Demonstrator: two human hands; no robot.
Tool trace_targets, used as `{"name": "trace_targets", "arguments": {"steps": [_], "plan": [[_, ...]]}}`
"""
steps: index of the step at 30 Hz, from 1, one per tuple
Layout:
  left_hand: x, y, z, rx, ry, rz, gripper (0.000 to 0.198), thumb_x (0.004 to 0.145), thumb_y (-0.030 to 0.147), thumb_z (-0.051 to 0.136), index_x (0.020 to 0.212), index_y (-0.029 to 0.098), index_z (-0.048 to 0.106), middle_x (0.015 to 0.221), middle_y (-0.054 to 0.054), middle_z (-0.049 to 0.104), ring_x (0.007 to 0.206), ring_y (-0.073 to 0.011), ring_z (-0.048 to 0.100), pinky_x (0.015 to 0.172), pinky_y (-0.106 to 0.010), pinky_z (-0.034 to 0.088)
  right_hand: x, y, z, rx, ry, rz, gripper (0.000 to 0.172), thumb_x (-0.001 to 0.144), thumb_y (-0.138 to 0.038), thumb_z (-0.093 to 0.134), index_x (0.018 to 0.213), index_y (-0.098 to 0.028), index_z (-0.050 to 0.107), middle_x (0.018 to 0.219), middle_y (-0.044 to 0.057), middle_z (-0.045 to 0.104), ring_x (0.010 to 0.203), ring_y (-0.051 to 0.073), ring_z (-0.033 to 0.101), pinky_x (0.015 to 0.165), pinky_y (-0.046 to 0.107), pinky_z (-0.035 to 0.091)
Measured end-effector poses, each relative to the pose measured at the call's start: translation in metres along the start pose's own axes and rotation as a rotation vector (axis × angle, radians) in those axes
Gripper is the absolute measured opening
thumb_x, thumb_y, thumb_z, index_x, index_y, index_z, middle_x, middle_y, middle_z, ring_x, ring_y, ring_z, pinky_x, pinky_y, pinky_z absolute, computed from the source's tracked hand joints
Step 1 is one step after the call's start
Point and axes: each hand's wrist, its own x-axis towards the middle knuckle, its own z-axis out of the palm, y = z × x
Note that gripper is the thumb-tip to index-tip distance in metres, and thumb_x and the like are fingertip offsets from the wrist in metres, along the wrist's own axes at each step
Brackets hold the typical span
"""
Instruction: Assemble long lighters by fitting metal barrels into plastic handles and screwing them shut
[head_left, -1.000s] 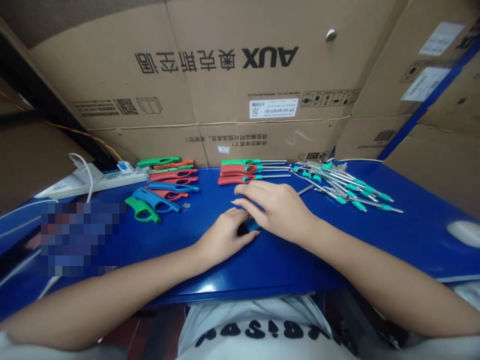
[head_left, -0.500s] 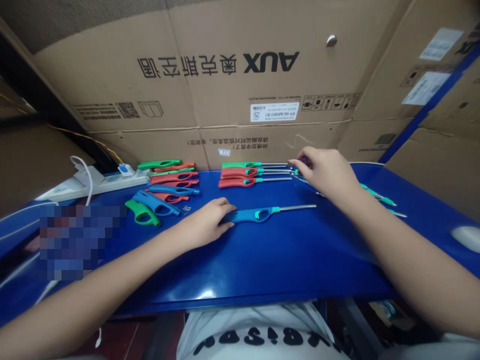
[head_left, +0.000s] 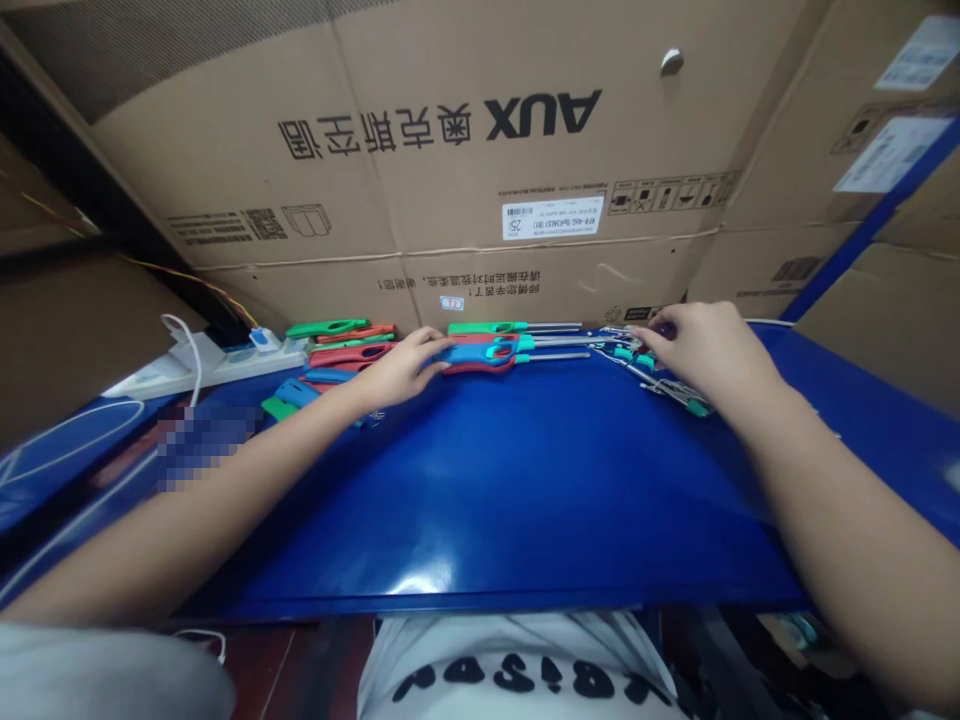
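My left hand point(head_left: 401, 372) pinches the rear end of a blue long-nosed lighter point(head_left: 471, 353). The lighter lies over or just above red lighters point(head_left: 480, 370), with its metal tube pointing right. A green lighter point(head_left: 480, 328) is behind them, against the cardboard. At the right, my right hand point(head_left: 716, 345) has its fingers closed around a small dark purple object point(head_left: 664, 328), mostly hidden by the hand. Its fingertips are at a pile of metal lighter tubes with teal parts point(head_left: 679, 392). Whether they also grip a tube cannot be made out.
Loose green, red and blue lighter handles point(head_left: 349, 354) lie left of my left hand, partly covered by my forearm. Tiny metal pieces point(head_left: 378, 415) sit beside them. A white power strip point(head_left: 210, 368) with cables is farther left. Cardboard point(head_left: 450, 200) walls the blue table's point(head_left: 480, 500) back.
My left hand has carried the blue lighter away from me to the row of lighters at the back. My right hand has shifted slightly right, over the metal tubes.
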Motion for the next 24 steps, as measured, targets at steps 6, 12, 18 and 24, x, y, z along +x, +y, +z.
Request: {"name": "trace_targets", "arguments": {"steps": [6, 12, 18, 24], "plan": [[0.006, -0.012, 0.01, -0.048, -0.066, -0.072, 0.043, 0.099, 0.036, 0.044, 0.133, 0.015, 0.06, 0.124, -0.015, 0.058, 0.116, -0.0277, 0.059, 0.106, -0.044, 0.048, 0.0, 0.004, 0.004, 0.001, 0.02, 0.011, 0.027, 0.09, -0.038, 0.063, 0.09, -0.016, 0.078, 0.069, 0.014, 0.069, 0.075, 0.034, 0.067, 0.066, 0.042, 0.049], [0.01, -0.011, 0.015, -0.087, -0.035, -0.143, 0.045, 0.096, 0.041, 0.047, 0.131, 0.017, 0.064, 0.123, -0.014, 0.061, 0.115, -0.0275, 0.06, 0.107, -0.044, 0.048, -0.005, 0.004, 0.005, -0.046, 0.12, -0.032, 0.027, 0.088, -0.041, 0.065, 0.086, -0.018, 0.08, 0.068, 0.015, 0.068, 0.068, 0.032, 0.064, 0.056, 0.038, 0.044], [0.008, -0.008, 0.022, -0.172, 0.104, -0.174, 0.049, 0.094, 0.05, 0.055, 0.123, 0.014, 0.068, 0.121, -0.014, 0.067, 0.111, -0.0274, 0.065, 0.102, -0.043, 0.052, -0.007, -0.002, 0.002, -0.049, 0.088, -0.003, 0.03, 0.09, -0.043, 0.065, 0.086, -0.017, 0.078, 0.073, 0.017, 0.068, 0.069, 0.031, 0.064, 0.059, 0.038, 0.043], [0.006, -0.008, 0.025, -0.264, 0.181, -0.225, 0.051, 0.089, 0.058, 0.062, 0.115, 0.014, 0.071, 0.121, -0.013, 0.07, 0.108, -0.0268, 0.067, 0.1, -0.044, 0.055, -0.005, -0.011, 0.004, -0.093, 0.003, 0.036, 0.036, 0.096, -0.044, 0.057, 0.098, -0.015, 0.078, 0.088, 0.02, 0.072, 0.088, 0.035, 0.068, 0.066, 0.038, 0.044]]}}
